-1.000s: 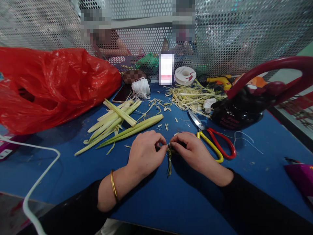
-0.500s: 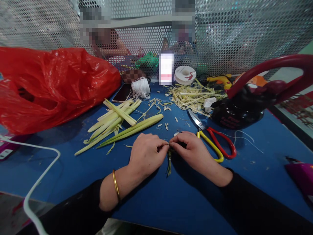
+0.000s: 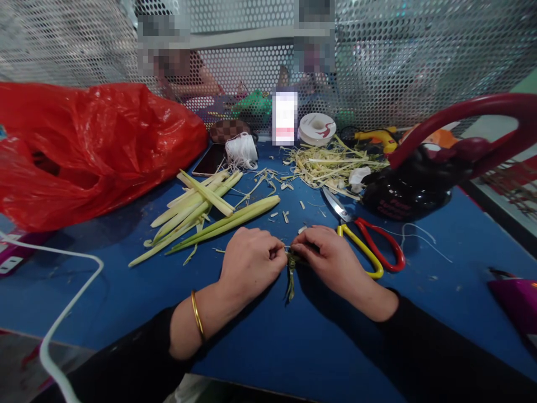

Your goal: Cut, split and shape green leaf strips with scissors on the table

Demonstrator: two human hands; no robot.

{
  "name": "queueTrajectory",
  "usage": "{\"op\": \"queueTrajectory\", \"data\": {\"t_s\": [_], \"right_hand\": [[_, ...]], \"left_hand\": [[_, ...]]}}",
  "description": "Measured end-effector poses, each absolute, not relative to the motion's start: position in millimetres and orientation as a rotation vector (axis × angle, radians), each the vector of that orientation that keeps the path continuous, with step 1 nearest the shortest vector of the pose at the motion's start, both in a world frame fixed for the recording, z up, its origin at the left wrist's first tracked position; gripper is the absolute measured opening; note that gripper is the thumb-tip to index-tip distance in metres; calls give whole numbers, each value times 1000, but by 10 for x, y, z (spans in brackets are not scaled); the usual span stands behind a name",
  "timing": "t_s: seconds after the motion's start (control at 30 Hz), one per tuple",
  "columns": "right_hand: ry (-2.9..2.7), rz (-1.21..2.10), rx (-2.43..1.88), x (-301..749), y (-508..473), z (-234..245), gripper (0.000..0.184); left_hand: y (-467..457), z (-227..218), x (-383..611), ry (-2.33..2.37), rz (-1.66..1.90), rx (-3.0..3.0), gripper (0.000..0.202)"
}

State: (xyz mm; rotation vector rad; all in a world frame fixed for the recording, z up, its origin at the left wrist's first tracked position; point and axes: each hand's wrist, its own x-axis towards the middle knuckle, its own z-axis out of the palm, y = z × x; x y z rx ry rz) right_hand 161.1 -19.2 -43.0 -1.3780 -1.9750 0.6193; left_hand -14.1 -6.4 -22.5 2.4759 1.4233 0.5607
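My left hand [image 3: 254,262], with a gold bangle on its wrist, is closed in a pinch at the middle of the table. Facing it, my right hand [image 3: 321,249] is pinched too, a small gap from the left. A thin pale thread [image 3: 287,247] spans the gap between the fingertips. Just below hangs or lies a small knotted piece of green leaf [image 3: 291,280], its upper part partly hidden by the fingers. Scissors [image 3: 352,232] with one yellow and one red handle lie beside my right hand. Peeled pale-green stalks [image 3: 197,204] lie beyond my left hand.
A red plastic bag [image 3: 104,151] fills the left. Behind are a thread spool [image 3: 241,150], a white ribbon reel [image 3: 318,129], a lit phone screen [image 3: 285,117] and a heap of plant shreds [image 3: 327,162]. A black pot [image 3: 411,187] stands right; a white cable [image 3: 75,296] runs left.
My fingertips have drawn slightly apart, my left hand shifting a little left. The pale thread and the top of the green leaf piece now show between them.
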Motion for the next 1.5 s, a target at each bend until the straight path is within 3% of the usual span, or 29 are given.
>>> {"op": "queueTrajectory", "data": {"t_s": [0.6,0.97,1.13,1.5], "right_hand": [[-2234,308,-1689,1772,-186,-272,16],[-2173,318,-1684,1745,-172,-338,16],[-2155,307,-1656,1726,-160,-375,18],[-1954,434,-1601,1691,-173,-431,18]], "left_hand": [[-105,-97,-209,1211,467,2657,19],[-104,-86,-188,881,713,2629,12],[-53,-137,-169,678,568,2553,14],[15,-169,-164,773,400,2487,13]]}}
